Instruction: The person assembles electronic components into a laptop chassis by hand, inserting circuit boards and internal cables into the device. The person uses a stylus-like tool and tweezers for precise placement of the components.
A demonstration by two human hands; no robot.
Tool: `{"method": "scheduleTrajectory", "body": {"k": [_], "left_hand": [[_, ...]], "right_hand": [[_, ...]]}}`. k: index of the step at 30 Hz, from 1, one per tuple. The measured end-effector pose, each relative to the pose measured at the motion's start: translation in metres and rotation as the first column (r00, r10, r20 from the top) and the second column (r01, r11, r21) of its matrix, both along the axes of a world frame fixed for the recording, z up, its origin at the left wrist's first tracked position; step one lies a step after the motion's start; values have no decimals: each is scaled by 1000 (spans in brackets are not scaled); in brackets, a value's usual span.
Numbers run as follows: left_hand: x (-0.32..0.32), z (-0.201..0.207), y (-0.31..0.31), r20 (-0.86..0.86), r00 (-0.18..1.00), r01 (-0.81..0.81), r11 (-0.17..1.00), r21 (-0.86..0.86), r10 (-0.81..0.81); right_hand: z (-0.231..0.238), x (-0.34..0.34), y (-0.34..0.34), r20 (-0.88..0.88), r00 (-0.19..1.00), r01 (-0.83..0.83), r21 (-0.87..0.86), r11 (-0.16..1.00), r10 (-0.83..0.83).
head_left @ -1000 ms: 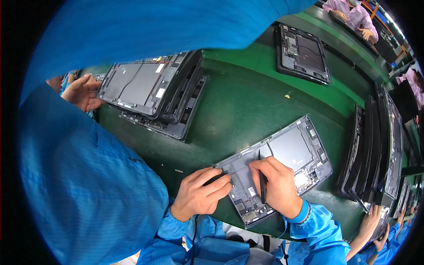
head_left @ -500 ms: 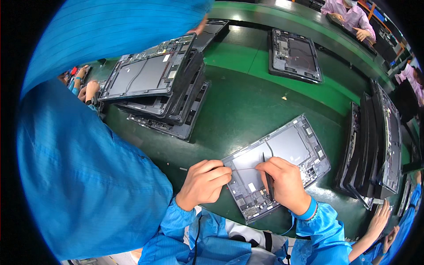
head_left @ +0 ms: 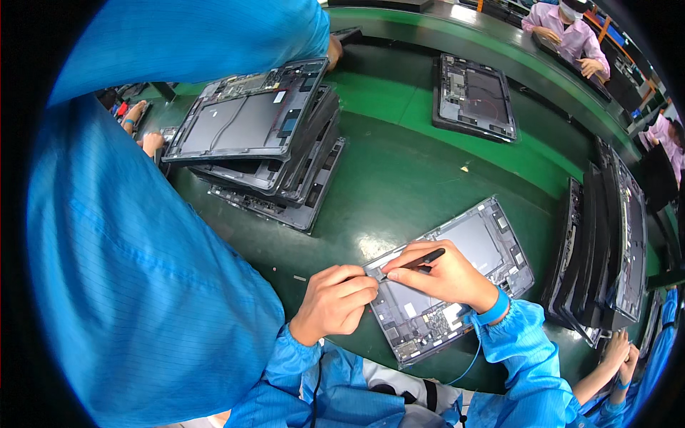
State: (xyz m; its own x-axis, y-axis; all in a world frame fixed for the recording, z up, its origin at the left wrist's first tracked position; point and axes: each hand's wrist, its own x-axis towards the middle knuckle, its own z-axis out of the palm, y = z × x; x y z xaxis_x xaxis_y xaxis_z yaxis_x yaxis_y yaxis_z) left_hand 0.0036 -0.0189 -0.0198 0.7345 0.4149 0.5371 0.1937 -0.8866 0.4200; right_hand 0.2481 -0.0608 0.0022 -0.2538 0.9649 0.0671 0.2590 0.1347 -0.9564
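In front of me an opened tablet-like housing [head_left: 471,246] lies tilted on the green table, with grey metal, circuit parts and small labels showing. My right hand [head_left: 453,274] is over its middle, closed around slim black tweezers [head_left: 427,260]. Their working tip is hidden by the fingers, near the housing's left edge. Beside that tip, my left hand [head_left: 335,301] is closed with curled fingers against the same edge. What its fingertips pinch is hidden.
A stack of similar housings [head_left: 246,121] stands on the left, beneath a co-worker's blue sleeve [head_left: 193,43]. More housings stand on edge [head_left: 596,242] at the right. Another pile [head_left: 474,96] lies at the back. A co-worker's hands [head_left: 617,357] are at lower right.
My right hand has moved left to the housing's left edge, swinging the tweezers from upright to slanted. A thin red wire seen between my hands earlier is now covered. The left hand has barely moved.
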Motion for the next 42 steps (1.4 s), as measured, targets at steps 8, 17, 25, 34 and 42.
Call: {"method": "scheduleTrajectory", "body": {"k": [8,17,25,34,42], "left_hand": [[-2,-1,3,20,1000,12,999,-34,-11],[1,2,6,5,1000,20,999,-43,-20],[1,-1,2,26,1000,11,999,-45,-9],[2,6,0,22,999,-32,996,-87,34],[1,0,1,20,1000,-18,996,-85,20]], "right_hand": [[-7,0,5,46,998,-52,100,994,47],[-10,0,5,63,998,-40,149,988,31],[-13,-8,2,246,964,19,329,944,-105],[0,-23,-32,346,898,114,415,903,-273],[2,-22,-64,308,916,143,347,927,-257]]}}
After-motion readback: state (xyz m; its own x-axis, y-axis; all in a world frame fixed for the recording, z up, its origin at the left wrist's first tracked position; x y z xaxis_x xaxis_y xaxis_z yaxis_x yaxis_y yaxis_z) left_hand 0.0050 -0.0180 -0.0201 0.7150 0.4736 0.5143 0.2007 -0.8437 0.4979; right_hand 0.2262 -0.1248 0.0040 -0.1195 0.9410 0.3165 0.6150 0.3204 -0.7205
